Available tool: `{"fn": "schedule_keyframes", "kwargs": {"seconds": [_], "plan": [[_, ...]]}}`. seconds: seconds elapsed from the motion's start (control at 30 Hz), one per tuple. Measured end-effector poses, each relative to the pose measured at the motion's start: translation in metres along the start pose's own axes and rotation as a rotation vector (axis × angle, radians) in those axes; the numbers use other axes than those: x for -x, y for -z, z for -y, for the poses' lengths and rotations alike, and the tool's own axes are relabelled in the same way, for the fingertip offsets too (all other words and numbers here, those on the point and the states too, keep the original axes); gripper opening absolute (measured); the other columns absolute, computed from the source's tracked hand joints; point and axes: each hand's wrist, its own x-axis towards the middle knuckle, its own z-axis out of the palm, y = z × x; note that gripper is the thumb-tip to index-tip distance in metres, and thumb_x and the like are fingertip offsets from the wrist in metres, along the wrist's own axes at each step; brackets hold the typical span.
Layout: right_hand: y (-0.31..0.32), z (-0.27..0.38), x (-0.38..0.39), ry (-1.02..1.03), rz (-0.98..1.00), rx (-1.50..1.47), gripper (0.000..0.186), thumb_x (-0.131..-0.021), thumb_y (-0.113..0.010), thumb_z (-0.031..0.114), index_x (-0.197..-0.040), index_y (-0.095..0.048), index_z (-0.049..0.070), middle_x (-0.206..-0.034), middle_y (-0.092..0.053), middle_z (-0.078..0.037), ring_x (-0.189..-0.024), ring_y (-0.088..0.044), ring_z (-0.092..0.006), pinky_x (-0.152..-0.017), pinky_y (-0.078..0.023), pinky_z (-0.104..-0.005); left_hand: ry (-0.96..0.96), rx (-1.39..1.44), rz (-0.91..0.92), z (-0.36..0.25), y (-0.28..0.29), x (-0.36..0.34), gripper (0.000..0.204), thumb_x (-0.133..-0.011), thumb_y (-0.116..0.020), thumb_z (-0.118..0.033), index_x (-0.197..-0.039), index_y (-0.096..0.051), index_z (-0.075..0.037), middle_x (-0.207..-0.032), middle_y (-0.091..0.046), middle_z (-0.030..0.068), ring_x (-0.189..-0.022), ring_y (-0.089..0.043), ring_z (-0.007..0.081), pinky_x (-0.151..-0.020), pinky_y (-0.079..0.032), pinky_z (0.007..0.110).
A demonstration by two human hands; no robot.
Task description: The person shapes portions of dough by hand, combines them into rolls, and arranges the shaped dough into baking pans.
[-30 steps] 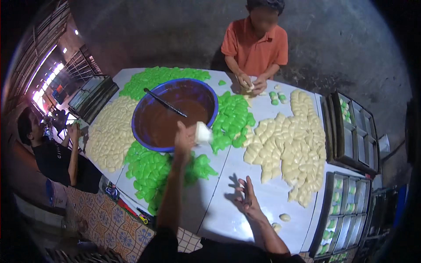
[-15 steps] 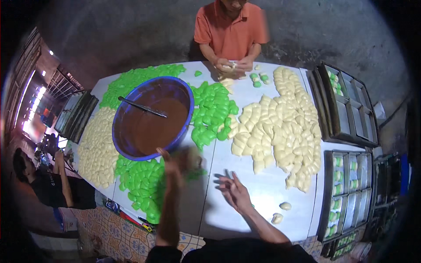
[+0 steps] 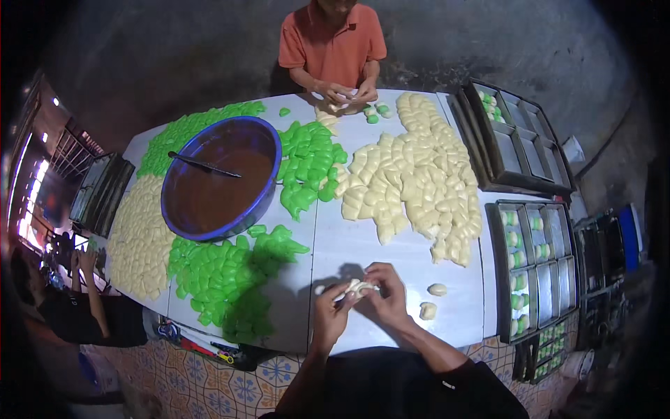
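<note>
Above the front of the white table (image 3: 328,241), my left hand (image 3: 331,315) and my right hand (image 3: 388,296) are closed on one pale dough piece (image 3: 359,286) between thumbs and fingers. The dough looks stretched and uneven, and fingers cover part of it. Just right of my right hand, two small cream dough balls (image 3: 437,289) lie apart from each other. To the left of my hands spreads a patch of green dough pieces (image 3: 213,272), partly in shadow. Beyond them on the right is a wide patch of cream dough pieces (image 3: 419,185).
A blue basin (image 3: 271,190) of brown filling, with a dark utensil (image 3: 204,164) across it, stands left of centre. Divided metal trays (image 3: 537,241) with green-and-cream dough line the right side. Across the table a person in an orange shirt (image 3: 333,49) handles dough; another person (image 3: 84,307) is at far left.
My hands, apart and without visible dough before, have come together on the pale dough piece. My left hand has left the basin's near side. The whole view has shifted slightly.
</note>
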Motion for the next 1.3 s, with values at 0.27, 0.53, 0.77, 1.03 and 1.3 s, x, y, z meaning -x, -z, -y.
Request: {"fn": "schedule_keyframes", "kwargs": {"seconds": [0.27, 0.53, 0.77, 1.03, 1.3], "plan": [[0.018, 0.02, 0.029, -0.078, 0.19, 0.207, 0.016, -0.085, -0.062, 0.003, -0.1, -0.066, -0.001, -0.111, -0.058, -0.01, -0.091, -0.057, -0.0138, -0.07, -0.045, -0.0248, 0.111, 0.255, -0.046, -0.002, -0.028, 0.02, 0.017, -0.09, -0.064, -0.012, -0.087, -0.061, 0.004, -0.09, -0.059, 0.0043, -0.081, -0.057, 0.0083, -0.062, -0.048, 0.018], [0.043, 0.002, 0.032, -0.699, 0.476, -0.169, 0.047, -0.092, -0.058, 0.016, -0.136, -0.046, 0.006, -0.107, -0.058, -0.011, -0.091, -0.057, -0.0161, -0.069, -0.048, -0.0272, -0.128, 0.211, 0.205, 0.019, -0.021, 0.023, 0.034, -0.082, -0.065, 0.006, -0.11, -0.049, -0.001, -0.101, -0.056, 0.0082, -0.088, -0.061, 0.015, -0.073, -0.052, 0.026], [0.054, -0.045, -0.004, -0.444, 0.247, -0.036, 0.045, -0.074, -0.055, -0.004, -0.118, -0.059, 0.0, -0.108, -0.062, -0.017, -0.104, -0.059, -0.0287, -0.093, -0.045, -0.0351, -0.062, 0.109, -0.175, 0.031, -0.018, 0.008, 0.029, -0.081, -0.056, 0.004, -0.109, -0.049, -0.002, -0.107, -0.054, 0.0106, -0.109, -0.053, 0.0193, -0.089, -0.044, 0.029], [0.06, -0.062, -0.027, -0.144, 0.563, 0.626, 0.033, -0.069, -0.067, 0.006, -0.102, -0.066, 0.006, -0.11, -0.065, -0.012, -0.103, -0.059, -0.0316, -0.089, -0.046, -0.0407, -0.135, 0.264, -0.44, 0.065, 0.027, 0.006, 0.005, -0.088, -0.053, 0.003, -0.091, -0.056, 0.0, -0.09, -0.059, 0.0073, -0.088, -0.058, 0.015, -0.082, -0.046, 0.027], [-0.095, -0.099, -0.167, 0.101, 0.82, 0.402, 0.042, -0.069, -0.059, 0.004, -0.111, -0.061, -0.001, -0.105, -0.063, -0.021, -0.096, -0.059, -0.0364, -0.087, -0.046, -0.042, -0.246, -0.573, -0.673, 0.053, 0.066, 0.003, 0.01, -0.085, -0.053, -0.001, -0.095, -0.056, -0.001, -0.091, -0.06, 0.0142, -0.086, -0.061, 0.0268, -0.08, -0.048, 0.034]]}}
